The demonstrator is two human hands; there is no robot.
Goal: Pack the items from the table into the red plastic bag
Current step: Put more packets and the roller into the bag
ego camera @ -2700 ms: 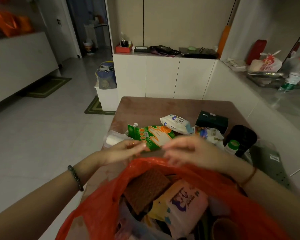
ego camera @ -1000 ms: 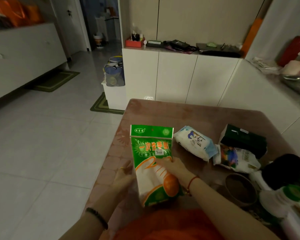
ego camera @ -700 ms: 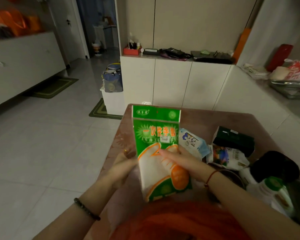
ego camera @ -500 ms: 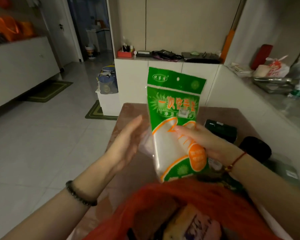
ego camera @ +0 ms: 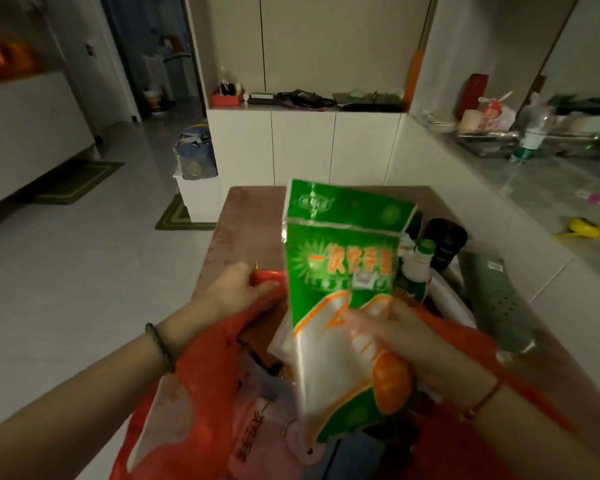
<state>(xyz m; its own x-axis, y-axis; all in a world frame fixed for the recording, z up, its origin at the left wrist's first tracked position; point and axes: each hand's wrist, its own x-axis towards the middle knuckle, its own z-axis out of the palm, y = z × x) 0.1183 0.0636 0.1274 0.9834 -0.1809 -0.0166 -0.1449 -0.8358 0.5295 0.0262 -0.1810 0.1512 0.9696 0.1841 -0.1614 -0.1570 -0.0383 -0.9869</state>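
My right hand (ego camera: 400,336) grips a green and white packet of disposable gloves (ego camera: 340,271), held upright with its lower end inside the mouth of the red plastic bag (ego camera: 201,382). My left hand (ego camera: 238,289) pinches the bag's left rim and holds it open. Inside the bag lie several packets, one pink and white. A white bottle with a green cap (ego camera: 418,268) and a black round container (ego camera: 444,237) stand on the brown table (ego camera: 246,216) behind the packet. The packet hides other items on the table.
A grey flat pack (ego camera: 496,303) lies at the table's right edge, against a low white wall. White cabinets (ego camera: 305,147) stand beyond the table's far end. Tiled floor with a green mat (ego camera: 177,216) spreads to the left.
My right hand has lowered the glove packet from in front of the cabinets into the bag's mouth. My left hand, open before, has taken hold of the bag's left rim.
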